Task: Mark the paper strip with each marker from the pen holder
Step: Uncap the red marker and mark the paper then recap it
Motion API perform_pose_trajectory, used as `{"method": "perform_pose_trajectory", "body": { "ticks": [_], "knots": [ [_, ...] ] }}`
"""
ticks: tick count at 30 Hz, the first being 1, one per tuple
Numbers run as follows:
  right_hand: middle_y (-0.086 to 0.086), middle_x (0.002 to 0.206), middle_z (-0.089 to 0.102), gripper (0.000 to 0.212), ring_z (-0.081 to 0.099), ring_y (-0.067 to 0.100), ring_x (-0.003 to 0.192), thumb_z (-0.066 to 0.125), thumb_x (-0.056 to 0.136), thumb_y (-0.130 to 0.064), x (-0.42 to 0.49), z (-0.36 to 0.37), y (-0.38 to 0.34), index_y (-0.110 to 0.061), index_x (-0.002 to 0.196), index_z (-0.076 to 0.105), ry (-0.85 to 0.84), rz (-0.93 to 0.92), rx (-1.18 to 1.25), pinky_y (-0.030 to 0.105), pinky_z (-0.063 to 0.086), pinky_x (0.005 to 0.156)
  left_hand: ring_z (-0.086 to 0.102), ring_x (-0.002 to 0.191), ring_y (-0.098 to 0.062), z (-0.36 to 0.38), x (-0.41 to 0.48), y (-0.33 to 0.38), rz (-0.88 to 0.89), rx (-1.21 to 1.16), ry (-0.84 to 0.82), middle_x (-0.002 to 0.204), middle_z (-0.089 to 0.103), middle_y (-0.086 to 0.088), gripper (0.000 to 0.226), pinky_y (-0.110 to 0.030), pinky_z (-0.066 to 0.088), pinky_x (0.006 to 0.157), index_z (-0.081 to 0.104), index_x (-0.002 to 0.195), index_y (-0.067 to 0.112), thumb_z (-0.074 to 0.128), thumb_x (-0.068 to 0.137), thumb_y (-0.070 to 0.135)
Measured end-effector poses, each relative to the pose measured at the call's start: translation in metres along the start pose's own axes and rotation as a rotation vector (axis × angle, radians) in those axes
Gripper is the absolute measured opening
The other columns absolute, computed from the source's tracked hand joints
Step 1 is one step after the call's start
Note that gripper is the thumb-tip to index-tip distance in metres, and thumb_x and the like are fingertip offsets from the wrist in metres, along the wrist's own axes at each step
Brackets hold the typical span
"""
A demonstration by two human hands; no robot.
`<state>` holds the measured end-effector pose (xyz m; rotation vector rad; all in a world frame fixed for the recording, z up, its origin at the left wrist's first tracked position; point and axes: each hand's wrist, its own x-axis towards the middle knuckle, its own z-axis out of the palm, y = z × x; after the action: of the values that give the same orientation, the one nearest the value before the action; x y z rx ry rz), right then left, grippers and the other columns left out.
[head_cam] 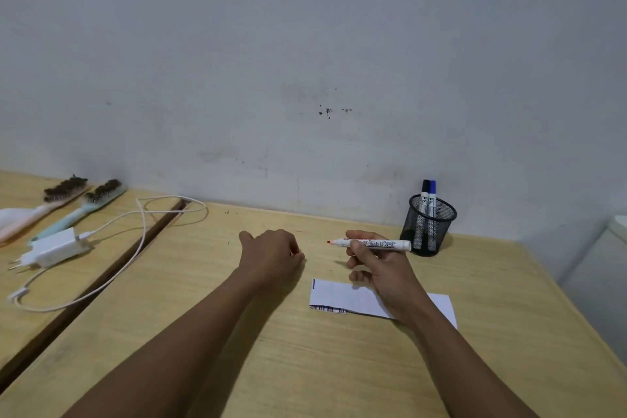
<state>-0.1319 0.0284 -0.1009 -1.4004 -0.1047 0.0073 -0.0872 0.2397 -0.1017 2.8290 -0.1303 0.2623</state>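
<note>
My right hand (pixel 380 265) grips a white board marker (pixel 386 244) that lies level above the table, its bare red tip pointing left. My left hand (pixel 271 254) hovers just left of that tip with the fingers curled in; a sliver of red, seemingly the marker's cap, shows at the fingertips. The white paper strip (pixel 342 299) lies flat under my right wrist, with short blue and red strokes along its near left edge and a blue line at its left end. Behind my right hand stands the black mesh pen holder (pixel 428 231), with a black marker (pixel 424 192) and a blue marker (pixel 432 192) upright in it.
The wooden table (pixel 237 332) butts against a grey wall. A dark gap (pixel 101 285) separates it from a second table on the left, which carries a white charger (pixel 54 249) with its cable (pixel 142 234) and two brushes (pixel 81 205). The table's right edge drops off beside a white object (pixel 607 265).
</note>
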Motion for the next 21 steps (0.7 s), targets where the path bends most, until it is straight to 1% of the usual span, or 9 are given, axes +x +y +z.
{"method": "perform_pose_trajectory", "body": {
  "ticks": [4, 6, 7, 9, 10, 12, 16, 18, 21],
  "knots": [
    [0.005, 0.074, 0.069, 0.016, 0.061, 0.02, 0.068, 0.073, 0.09, -0.012, 0.001, -0.001, 0.008, -0.013, 0.105, 0.074, 0.035, -0.026, -0.083, 0.036, 0.051, 0.059, 0.066, 0.092, -0.013, 0.001, -0.004, -0.001, -0.008, -0.06, -0.002, 0.091, 0.07, 0.012, 0.025, -0.042, 0.023, 0.084, 0.069, 0.096, 0.031, 0.053, 0.088, 0.048],
    [0.008, 0.066, 0.064, 0.011, 0.057, 0.022, 0.061, 0.072, 0.091, -0.012, 0.001, 0.001, 0.012, -0.005, 0.099, 0.071, 0.04, -0.044, -0.126, 0.034, 0.049, 0.054, 0.063, 0.096, -0.012, 0.008, -0.008, -0.007, -0.036, -0.086, 0.037, 0.102, 0.064, 0.013, 0.038, -0.042, 0.023, 0.087, 0.059, 0.11, 0.033, 0.053, 0.083, 0.058],
    [0.009, 0.063, 0.062, 0.012, 0.055, 0.023, 0.058, 0.072, 0.091, -0.013, 0.001, 0.003, 0.014, -0.002, 0.095, 0.07, 0.033, -0.054, -0.146, 0.033, 0.048, 0.051, 0.061, 0.096, -0.01, 0.012, -0.012, -0.011, -0.049, -0.106, 0.094, 0.107, 0.057, 0.016, 0.044, -0.042, 0.024, 0.087, 0.054, 0.112, 0.035, 0.052, 0.08, 0.064],
    [0.01, 0.06, 0.062, 0.016, 0.054, 0.025, 0.052, 0.07, 0.093, -0.015, 0.003, 0.008, 0.015, -0.001, 0.087, 0.069, 0.003, -0.065, -0.205, 0.034, 0.048, 0.049, 0.054, 0.098, -0.008, 0.016, -0.025, -0.013, -0.075, -0.151, 0.197, 0.106, 0.049, 0.019, 0.045, -0.04, 0.025, 0.087, 0.054, 0.105, 0.039, 0.05, 0.077, 0.073],
    [0.01, 0.061, 0.062, 0.017, 0.055, 0.025, 0.052, 0.069, 0.094, -0.016, 0.004, 0.011, 0.016, -0.001, 0.085, 0.068, -0.007, -0.058, -0.231, 0.035, 0.048, 0.049, 0.05, 0.099, -0.008, 0.017, -0.034, -0.013, -0.083, -0.191, 0.205, 0.104, 0.048, 0.018, 0.042, -0.039, 0.025, 0.088, 0.054, 0.101, 0.039, 0.05, 0.077, 0.073],
    [0.01, 0.062, 0.064, 0.019, 0.056, 0.023, 0.052, 0.067, 0.095, -0.017, 0.007, 0.017, 0.02, 0.0, 0.085, 0.066, -0.016, -0.043, -0.255, 0.034, 0.048, 0.049, 0.045, 0.101, -0.008, 0.018, -0.05, -0.009, -0.056, -0.253, 0.153, 0.104, 0.047, 0.017, 0.039, -0.039, 0.025, 0.091, 0.051, 0.095, 0.038, 0.055, 0.075, 0.071],
    [0.008, 0.063, 0.066, 0.021, 0.057, 0.02, 0.053, 0.064, 0.096, -0.019, 0.006, 0.023, 0.026, 0.0, 0.086, 0.064, 0.01, -0.019, -0.321, 0.031, 0.048, 0.048, 0.039, 0.116, -0.01, 0.016, -0.065, -0.004, -0.001, -0.229, 0.024, 0.113, 0.048, 0.02, 0.044, -0.051, 0.021, 0.107, 0.055, 0.09, 0.039, 0.063, 0.064, 0.074],
    [0.005, 0.062, 0.068, 0.022, 0.059, 0.016, 0.052, 0.065, 0.096, -0.02, 0.005, 0.023, 0.026, -0.001, 0.085, 0.066, 0.02, -0.025, -0.394, 0.029, 0.048, 0.048, 0.038, 0.122, -0.012, 0.015, -0.066, -0.004, 0.001, -0.257, 0.012, 0.118, 0.052, 0.019, 0.041, -0.055, 0.017, 0.11, 0.057, 0.089, 0.039, 0.068, 0.064, 0.07],
    [-0.006, 0.058, 0.069, 0.021, 0.06, 0.007, 0.049, 0.064, 0.096, -0.021, 0.002, 0.025, 0.025, -0.011, 0.077, 0.066, 0.022, -0.059, -0.499, 0.023, 0.047, 0.05, 0.038, 0.127, -0.014, 0.014, -0.067, -0.005, 0.068, -0.232, 0.0, 0.126, 0.055, 0.017, 0.034, -0.066, 0.014, 0.11, 0.061, 0.092, 0.043, 0.068, 0.069, 0.068]
  ]
}}
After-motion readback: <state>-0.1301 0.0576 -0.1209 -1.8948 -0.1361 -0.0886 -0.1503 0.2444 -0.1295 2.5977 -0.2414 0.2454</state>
